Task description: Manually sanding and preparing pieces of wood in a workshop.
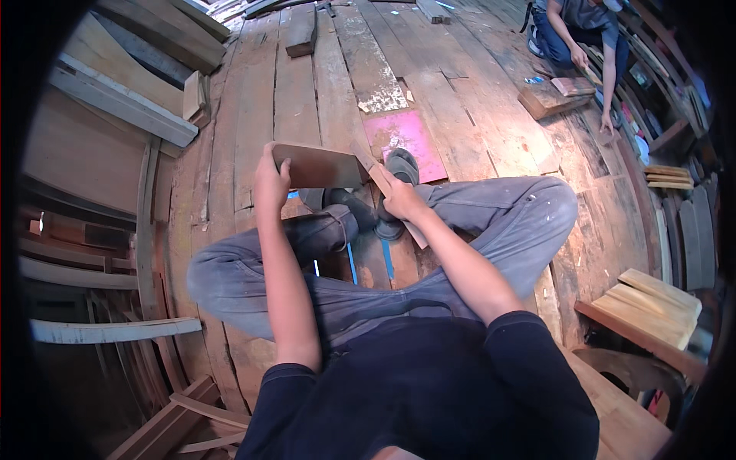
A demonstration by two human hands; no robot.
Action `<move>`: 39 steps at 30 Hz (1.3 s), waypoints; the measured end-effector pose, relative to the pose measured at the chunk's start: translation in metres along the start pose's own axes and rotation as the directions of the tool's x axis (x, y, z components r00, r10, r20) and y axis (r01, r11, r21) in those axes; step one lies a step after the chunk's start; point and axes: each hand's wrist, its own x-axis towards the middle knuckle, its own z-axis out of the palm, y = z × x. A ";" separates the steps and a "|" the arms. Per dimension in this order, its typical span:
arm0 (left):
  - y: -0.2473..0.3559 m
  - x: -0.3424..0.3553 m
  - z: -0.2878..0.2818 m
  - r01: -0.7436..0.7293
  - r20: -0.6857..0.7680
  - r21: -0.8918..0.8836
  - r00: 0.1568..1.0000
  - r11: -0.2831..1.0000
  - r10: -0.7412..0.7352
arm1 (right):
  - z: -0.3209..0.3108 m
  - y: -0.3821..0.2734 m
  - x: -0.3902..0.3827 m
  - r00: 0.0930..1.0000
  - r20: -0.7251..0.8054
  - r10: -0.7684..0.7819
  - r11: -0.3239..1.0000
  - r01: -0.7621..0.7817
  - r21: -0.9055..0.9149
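The left hand's grip (pixel 271 182) is closed around the left end of a flat brown board (pixel 318 165), whose long axis runs rightward toward the right hand. The right hand's grip (pixel 404 201) is closed on a narrow wooden strip (pixel 379 181), slanting from upper left to lower right. Its upper part is at the board's right end, nearer the right hand; whether they touch, I cannot tell. Both pieces are above the shoes (pixel 402 165); beyond lies a pink sheet (pixel 426 153) on the plank floor (pixel 491 142).

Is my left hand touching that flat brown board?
Touching. The head view shows it: the left hand holds the board at its left end, with the thumb lying against the face.
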 end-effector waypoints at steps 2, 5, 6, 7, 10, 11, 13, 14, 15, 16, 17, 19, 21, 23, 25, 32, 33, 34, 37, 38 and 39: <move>-0.001 -0.003 -0.006 0.025 -0.001 0.029 1.000 0.999 -0.025 | 0.002 -0.010 -0.005 0.999 0.032 0.030 0.998 -0.029 -0.049; -0.008 -0.011 -0.006 0.041 -0.041 0.029 0.998 0.999 -0.040 | 0.002 -0.053 -0.027 0.892 0.067 -0.448 0.885 0.432 0.173; -0.004 -0.010 -0.008 0.028 -0.026 0.031 0.999 0.999 -0.027 | 0.000 -0.057 -0.029 0.893 0.070 -0.445 0.886 0.428 0.176; 0.001 -0.009 -0.011 0.016 -0.012 0.033 1.000 0.999 -0.016 | -0.001 -0.059 -0.029 0.886 0.044 -0.461 0.878 0.448 0.169; 0.004 -0.007 -0.010 -0.004 0.003 0.023 1.000 1.000 0.004 | 0.009 -0.026 -0.010 0.976 -0.036 -0.217 0.976 0.217 0.008; 0.005 -0.005 -0.006 -0.003 -0.005 -0.001 1.000 1.000 0.003 | 0.010 0.000 0.001 0.976 -0.068 -0.205 0.978 0.201 -0.057; -0.002 -0.003 -0.005 -0.002 -0.002 -0.002 1.000 1.000 0.002 | 0.004 0.004 0.006 0.974 -0.097 -0.206 0.973 0.194 -0.125; -0.005 -0.003 -0.005 0.004 0.004 -0.006 1.000 1.000 -0.004 | 0.004 0.006 0.005 0.992 -0.038 -0.120 0.985 0.114 -0.130; -0.004 -0.001 -0.004 -0.003 0.001 -0.011 1.000 1.000 0.003 | 0.002 0.002 0.004 0.999 0.019 -0.033 0.989 0.036 -0.144; 0.003 -0.002 -0.003 -0.002 0.019 -0.006 1.000 1.000 0.002 | 0.009 0.005 0.001 0.984 -0.040 -0.173 0.983 0.170 -0.063; 0.011 -0.001 -0.001 0.000 0.039 0.000 0.999 1.000 0.000 | 0.018 0.006 0.004 0.888 -0.154 -0.434 0.901 0.430 -0.061; 0.009 -0.011 -0.016 0.015 0.024 0.028 1.000 1.000 -0.016 | 0.002 -0.052 -0.025 0.933 0.038 -0.358 0.928 0.351 0.122; 0.015 -0.012 -0.015 -0.034 0.003 0.055 0.999 0.998 0.034 | -0.002 -0.049 -0.022 0.899 0.020 -0.437 0.887 0.427 0.177; 0.004 -0.009 -0.011 -0.059 0.004 0.008 0.998 0.998 0.059 | 0.007 -0.023 -0.006 0.955 -0.037 -0.295 0.952 0.297 0.078; -0.003 -0.004 -0.005 -0.003 0.040 -0.025 0.999 1.000 0.004 | 0.018 0.027 0.019 0.987 -0.066 -0.147 0.988 0.149 0.028; 0.004 -0.016 -0.010 -0.016 0.029 0.034 0.999 0.999 0.015 | 0.009 -0.055 -0.024 0.908 0.019 -0.418 0.878 0.398 0.266; 0.005 -0.012 -0.010 -0.081 -0.008 0.050 0.997 0.995 0.081 | 0.004 -0.069 -0.031 0.890 -0.016 -0.455 0.849 0.440 0.293; 0.006 -0.012 -0.009 -0.141 -0.047 0.071 0.988 0.988 0.144 | 0.005 -0.076 -0.034 0.869 -0.048 -0.493 0.816 0.481 0.320; -0.003 -0.011 -0.013 -0.079 -0.011 0.038 0.997 0.996 0.080 | 0.015 -0.044 -0.010 0.948 -0.004 -0.320 0.932 0.315 0.179; 0.001 -0.004 -0.005 -0.056 0.007 0.008 0.998 0.998 0.056 | 0.025 0.001 0.015 0.840 -0.206 -0.502 0.856 0.517 0.022; 0.004 0.000 0.000 -0.083 0.018 0.005 0.996 0.997 0.083 | 0.020 0.036 0.033 0.926 -0.112 -0.361 0.932 0.363 -0.008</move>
